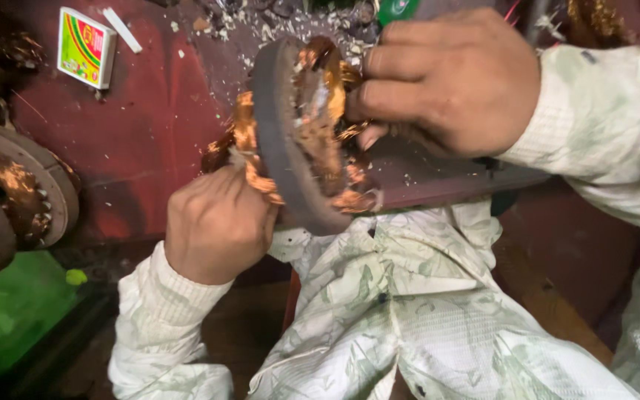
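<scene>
At the red bench's (135,133) edge, left hand (216,226) fisted on copper winding (250,159) at 8 o'clock, right hand (446,81) clamping grey round stator (279,141): pull steadily, brace firmly.

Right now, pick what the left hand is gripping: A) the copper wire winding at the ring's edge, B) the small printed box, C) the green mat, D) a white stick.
A: the left hand is closed on the copper wire winding bulging from the grey ring-shaped stator.
</scene>
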